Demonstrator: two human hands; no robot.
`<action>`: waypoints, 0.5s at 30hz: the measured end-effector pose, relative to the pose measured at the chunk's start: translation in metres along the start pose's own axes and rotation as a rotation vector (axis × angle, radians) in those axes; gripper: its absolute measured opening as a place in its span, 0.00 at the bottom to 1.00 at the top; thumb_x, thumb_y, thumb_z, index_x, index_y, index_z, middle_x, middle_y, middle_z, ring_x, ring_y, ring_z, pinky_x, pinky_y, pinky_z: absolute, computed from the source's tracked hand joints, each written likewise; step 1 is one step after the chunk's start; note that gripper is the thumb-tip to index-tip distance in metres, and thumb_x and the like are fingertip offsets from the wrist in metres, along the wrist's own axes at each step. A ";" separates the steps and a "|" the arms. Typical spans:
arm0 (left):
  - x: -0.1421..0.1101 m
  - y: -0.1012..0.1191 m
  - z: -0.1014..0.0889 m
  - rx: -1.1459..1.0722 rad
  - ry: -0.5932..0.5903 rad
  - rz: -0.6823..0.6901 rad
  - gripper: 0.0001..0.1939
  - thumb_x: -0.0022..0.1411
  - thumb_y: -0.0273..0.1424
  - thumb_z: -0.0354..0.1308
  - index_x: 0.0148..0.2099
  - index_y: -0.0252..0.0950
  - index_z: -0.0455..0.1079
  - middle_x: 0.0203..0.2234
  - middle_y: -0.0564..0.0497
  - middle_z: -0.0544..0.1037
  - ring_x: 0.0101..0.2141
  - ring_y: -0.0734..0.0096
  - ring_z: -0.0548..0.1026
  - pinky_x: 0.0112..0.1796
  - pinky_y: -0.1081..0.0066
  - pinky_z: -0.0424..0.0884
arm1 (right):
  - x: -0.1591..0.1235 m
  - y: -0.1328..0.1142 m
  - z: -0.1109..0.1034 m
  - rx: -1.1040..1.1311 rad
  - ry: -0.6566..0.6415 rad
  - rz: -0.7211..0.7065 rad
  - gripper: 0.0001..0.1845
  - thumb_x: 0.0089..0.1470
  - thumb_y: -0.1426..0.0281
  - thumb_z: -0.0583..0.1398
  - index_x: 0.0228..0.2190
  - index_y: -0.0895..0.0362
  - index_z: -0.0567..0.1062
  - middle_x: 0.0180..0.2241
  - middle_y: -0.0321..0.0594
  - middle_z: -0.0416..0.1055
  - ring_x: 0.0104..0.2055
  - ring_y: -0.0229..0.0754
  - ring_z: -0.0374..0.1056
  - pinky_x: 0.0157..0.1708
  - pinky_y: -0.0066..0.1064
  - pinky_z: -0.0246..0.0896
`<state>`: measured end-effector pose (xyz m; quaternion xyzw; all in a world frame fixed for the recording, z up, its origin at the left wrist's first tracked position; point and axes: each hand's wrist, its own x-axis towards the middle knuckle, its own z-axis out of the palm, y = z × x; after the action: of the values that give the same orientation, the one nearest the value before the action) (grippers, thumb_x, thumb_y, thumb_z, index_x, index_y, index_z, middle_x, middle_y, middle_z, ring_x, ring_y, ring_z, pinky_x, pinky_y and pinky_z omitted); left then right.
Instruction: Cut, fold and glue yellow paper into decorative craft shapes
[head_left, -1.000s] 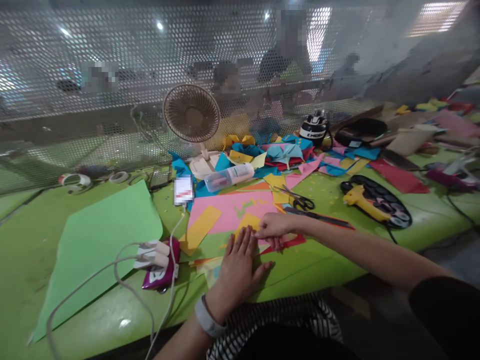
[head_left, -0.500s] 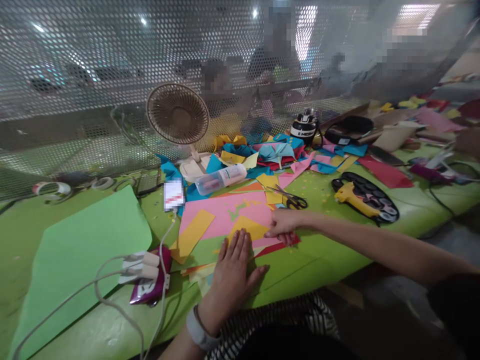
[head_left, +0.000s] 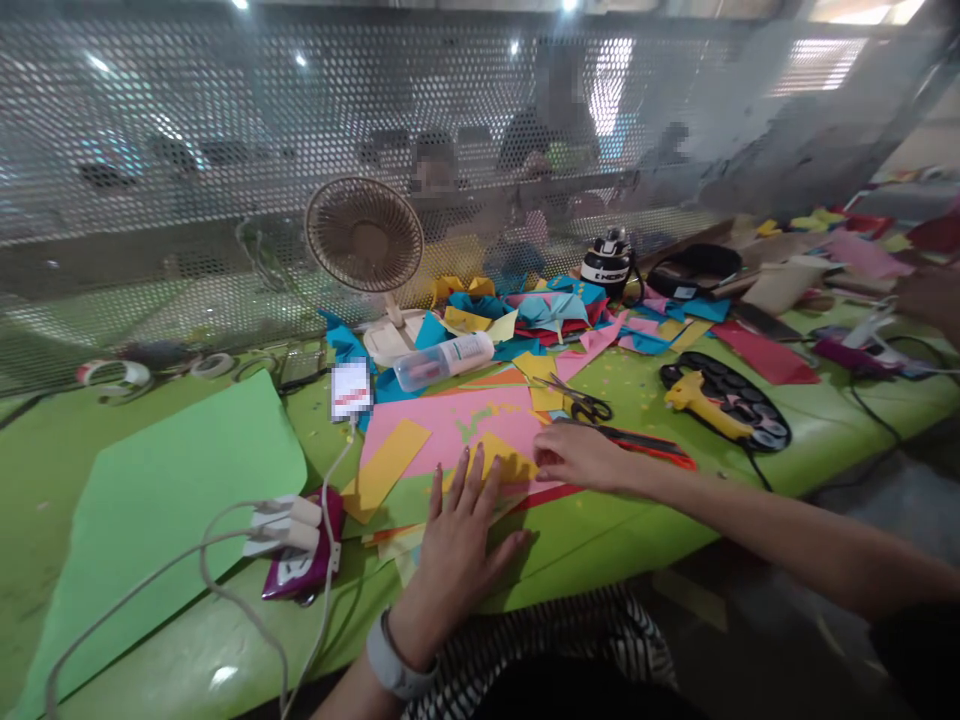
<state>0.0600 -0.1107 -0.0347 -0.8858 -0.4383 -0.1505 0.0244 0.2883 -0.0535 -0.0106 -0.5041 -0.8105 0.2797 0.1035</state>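
Note:
My left hand (head_left: 461, 525) lies flat with fingers spread, its fingertips on a piece of yellow paper (head_left: 504, 460). At the right end of that piece, my right hand (head_left: 574, 457) has its fingers curled in; whatever they pinch is hidden. Beneath are a pink sheet (head_left: 420, 420), a green strip (head_left: 409, 498) and a red paper edge (head_left: 553, 494). Just behind my right hand are black-handled scissors (head_left: 591, 406). A long black-and-orange tool (head_left: 656, 447) lies beside my right wrist. Another yellow strip (head_left: 390, 465) rests left of my left hand.
A clear bottle (head_left: 442, 362), a small fan (head_left: 366, 240) and heaped paper scraps (head_left: 555, 310) stand behind. Left are a large green sheet (head_left: 187, 480) and a purple power strip (head_left: 300, 570) with cables. A black tray (head_left: 757, 400) with a yellow glue gun (head_left: 705, 405) sits right.
My right hand has shifted slightly and its grip looks looser. The black-and-orange tool now shows beside my right wrist. My left fingers have spread apart, still on the yellow paper.

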 end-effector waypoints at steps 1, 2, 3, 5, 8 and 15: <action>0.000 0.000 -0.006 -0.012 0.034 -0.013 0.35 0.62 0.45 0.48 0.65 0.35 0.47 0.63 0.39 0.53 0.62 0.52 0.46 0.58 0.48 0.43 | 0.001 0.001 0.003 -0.003 0.004 -0.016 0.06 0.46 0.69 0.63 0.29 0.57 0.73 0.32 0.41 0.71 0.39 0.45 0.65 0.36 0.31 0.54; -0.001 -0.001 -0.012 -0.035 0.067 -0.029 0.34 0.62 0.43 0.50 0.65 0.35 0.47 0.62 0.39 0.53 0.62 0.52 0.46 0.58 0.49 0.44 | 0.001 0.002 0.005 0.000 0.006 -0.028 0.04 0.46 0.69 0.63 0.27 0.57 0.73 0.31 0.40 0.71 0.36 0.44 0.65 0.34 0.30 0.54; -0.002 -0.003 -0.019 -0.068 0.108 -0.055 0.33 0.61 0.41 0.51 0.64 0.34 0.48 0.62 0.39 0.54 0.62 0.52 0.48 0.58 0.50 0.46 | 0.001 0.005 0.006 0.009 0.007 -0.036 0.04 0.46 0.70 0.63 0.26 0.58 0.73 0.29 0.40 0.71 0.34 0.43 0.65 0.32 0.29 0.54; -0.005 -0.007 -0.032 -0.172 0.198 -0.107 0.27 0.61 0.38 0.53 0.60 0.34 0.57 0.58 0.38 0.61 0.59 0.54 0.57 0.55 0.54 0.55 | 0.001 0.008 0.006 0.044 0.008 -0.039 0.05 0.46 0.69 0.63 0.24 0.58 0.74 0.27 0.38 0.71 0.30 0.40 0.65 0.28 0.27 0.53; -0.008 -0.013 -0.048 -0.385 0.281 -0.247 0.11 0.60 0.36 0.54 0.40 0.36 0.71 0.40 0.43 0.76 0.44 0.59 0.72 0.44 0.62 0.67 | -0.003 0.008 0.001 0.124 0.012 -0.034 0.10 0.48 0.64 0.62 0.24 0.59 0.74 0.23 0.36 0.71 0.26 0.37 0.64 0.25 0.26 0.54; 0.024 -0.016 -0.042 -1.356 -0.024 -0.733 0.15 0.55 0.43 0.58 0.34 0.34 0.70 0.29 0.48 0.79 0.36 0.63 0.77 0.33 0.70 0.71 | -0.007 -0.026 0.007 0.297 0.151 -0.024 0.12 0.49 0.62 0.61 0.24 0.59 0.73 0.23 0.36 0.70 0.25 0.36 0.63 0.24 0.26 0.56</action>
<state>0.0506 -0.0893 0.0112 -0.5068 -0.5157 -0.3750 -0.5801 0.2692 -0.0709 -0.0007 -0.4932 -0.7562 0.3563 0.2409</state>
